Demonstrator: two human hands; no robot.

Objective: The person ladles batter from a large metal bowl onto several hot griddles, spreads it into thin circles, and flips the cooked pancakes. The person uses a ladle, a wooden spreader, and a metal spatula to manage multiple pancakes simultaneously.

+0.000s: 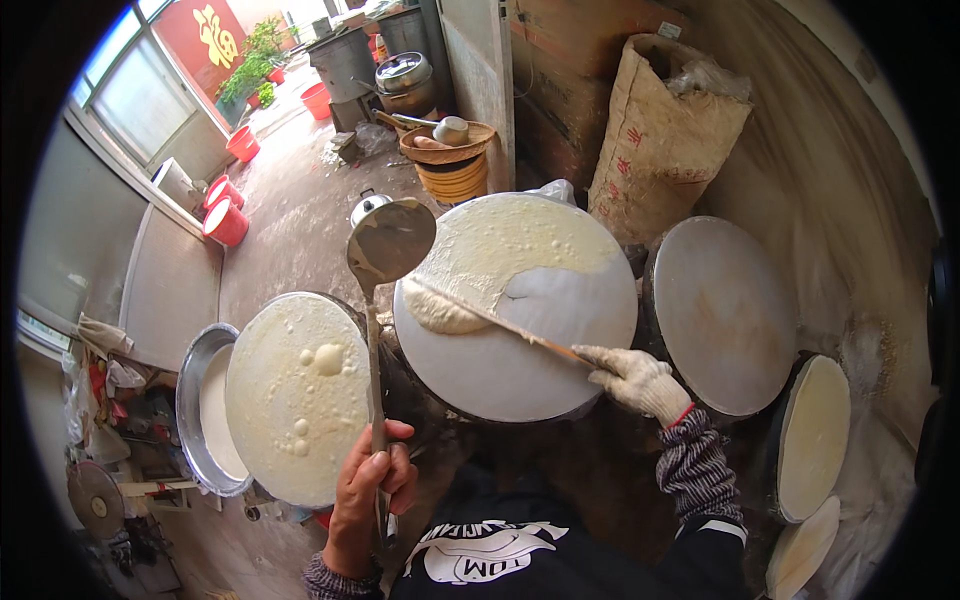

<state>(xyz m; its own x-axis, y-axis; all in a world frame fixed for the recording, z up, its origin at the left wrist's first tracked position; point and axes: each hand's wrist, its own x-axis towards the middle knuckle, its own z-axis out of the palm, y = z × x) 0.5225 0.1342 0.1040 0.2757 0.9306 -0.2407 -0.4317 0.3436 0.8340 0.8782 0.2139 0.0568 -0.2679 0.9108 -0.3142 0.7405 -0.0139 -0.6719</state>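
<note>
My bare left hand (373,472) grips the handle of a metal ladle (392,238), held upright with batter clinging inside its bowl. In a white knit glove, my right hand (637,381) holds a long thin spreader (517,328) by its end. The spreader lies across a round griddle (517,375) in front of me, and a mound of pale batter (444,309) sits against its far end. A bubbly sheet of batter (517,229) covers the griddle's far side; bare metal shows on the near side.
At left, a bubbled flatbread (296,405) covers another griddle beside a metal basin (208,360) of white batter. On the right stand a bare griddle (724,315) and one with a pale flatbread (814,439). Beyond are a woven sack (660,142), a wicker tray (420,154) and red buckets (226,223).
</note>
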